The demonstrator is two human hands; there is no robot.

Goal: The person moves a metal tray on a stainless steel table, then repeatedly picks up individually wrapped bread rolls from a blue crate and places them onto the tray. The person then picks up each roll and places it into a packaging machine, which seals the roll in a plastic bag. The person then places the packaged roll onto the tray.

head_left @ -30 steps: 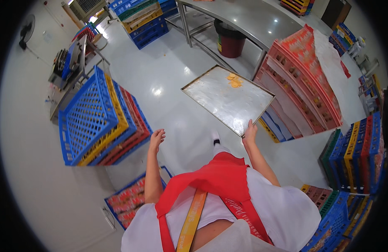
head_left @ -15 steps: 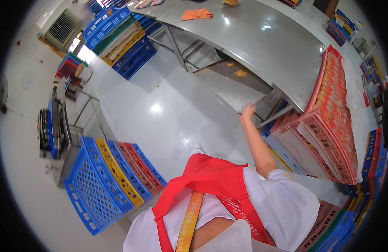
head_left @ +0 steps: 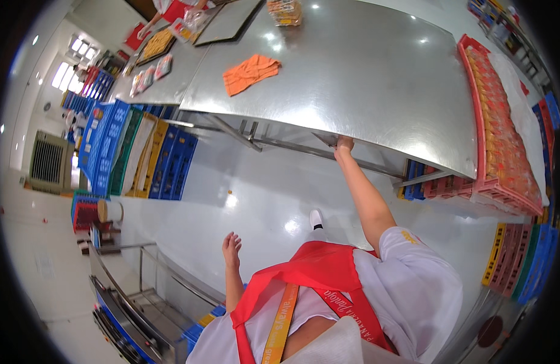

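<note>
While a big metal table (head_left: 365, 79) fills the middle, a pink crate (head_left: 493, 193) stands by its right end. A metal tray (head_left: 325, 139), mostly hidden, is under the table's near edge. An orange cloth (head_left: 251, 74) lies on top. The right hand (head_left: 345, 144) grips the tray; the left hand (head_left: 231, 244) is open, a little curled.

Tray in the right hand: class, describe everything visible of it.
Only a small, pointed part of the tray shows, grey and metal-looking. It pokes out below the near edge of the table, which hides the rest, so its full shape and tilt cannot be told. The right hand grips it.
</note>
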